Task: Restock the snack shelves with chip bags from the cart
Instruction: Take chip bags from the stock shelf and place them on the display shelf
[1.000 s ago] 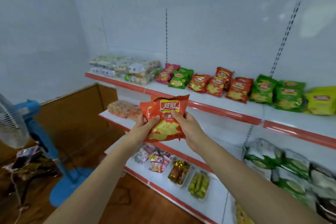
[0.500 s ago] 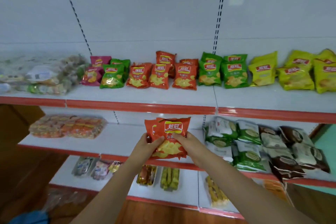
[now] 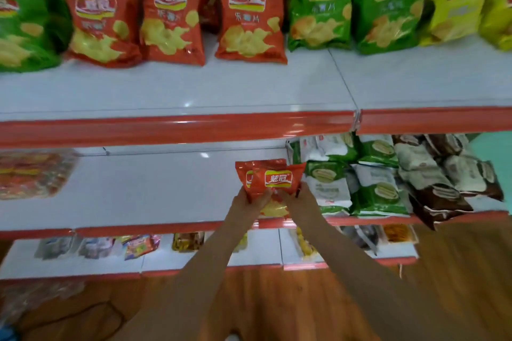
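Note:
Two small red chip bags (image 3: 273,180), one behind the other, are held upright in front of the middle shelf (image 3: 155,191). My left hand (image 3: 248,203) grips their lower left side and my right hand (image 3: 297,202) grips the lower right. On the top shelf (image 3: 177,91) stand matching red chip bags (image 3: 250,16), with green bags (image 3: 318,5) and yellow bags (image 3: 457,0) to their right. The cart is out of sight.
White-green and brown snack packs (image 3: 379,177) fill the middle shelf right of my hands. A wrapped orange pack (image 3: 33,174) lies at its left end. Small mixed snacks (image 3: 138,245) sit on the bottom shelf. Wooden floor (image 3: 277,299) lies below.
The view has closed in on the shelves, which now fill the frame. Both hands still hold the red bags, now lower and nearer the middle shelf.

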The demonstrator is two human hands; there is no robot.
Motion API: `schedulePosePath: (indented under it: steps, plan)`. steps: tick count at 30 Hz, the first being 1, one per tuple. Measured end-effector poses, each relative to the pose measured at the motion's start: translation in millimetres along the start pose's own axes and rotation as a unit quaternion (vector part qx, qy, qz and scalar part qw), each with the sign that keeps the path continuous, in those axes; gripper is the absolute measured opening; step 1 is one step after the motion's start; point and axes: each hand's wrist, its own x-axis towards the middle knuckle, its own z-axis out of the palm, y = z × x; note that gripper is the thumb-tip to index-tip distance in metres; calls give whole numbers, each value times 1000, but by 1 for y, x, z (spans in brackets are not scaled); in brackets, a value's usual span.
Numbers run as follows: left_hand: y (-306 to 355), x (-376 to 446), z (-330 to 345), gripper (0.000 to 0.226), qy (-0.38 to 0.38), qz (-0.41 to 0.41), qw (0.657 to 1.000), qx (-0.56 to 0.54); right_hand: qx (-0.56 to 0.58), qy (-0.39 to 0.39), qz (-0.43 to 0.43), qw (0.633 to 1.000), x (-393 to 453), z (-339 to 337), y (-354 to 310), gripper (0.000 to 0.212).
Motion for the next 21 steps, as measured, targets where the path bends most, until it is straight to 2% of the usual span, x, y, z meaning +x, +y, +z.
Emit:
schedulePosePath:
  steps: [2,4,7,9,13,16,18,21]
  plan:
    - [-19,40,10,65,-4,16,1000,2,-3,7,-9,1000,28,10,29,20]
    - [-38,79,20,84,19,33,999,10,1,4,-15,1000,57,17,57,27]
    - [-65,134,30,101,30,40,998,36,33,22,-5,999,85,22,69,23]
    - [-74,166,35,96,39,56,995,71,39,24,-1,999,108,23,74,28]
    - [-77,214,38,82,107,63,972,199,48,28,-1,998,157,27,86,29]
    - [-86,250,41,74,101,80,981,142,23,30,-13,999,198,35,85,46]
    - [-90,271,42,70,94,101,985,103,7,47,-38,998,220,36,84,48]
    - [-77,270,47,64,96,135,980,113,-32,87,-53,994,233,38,79,60]
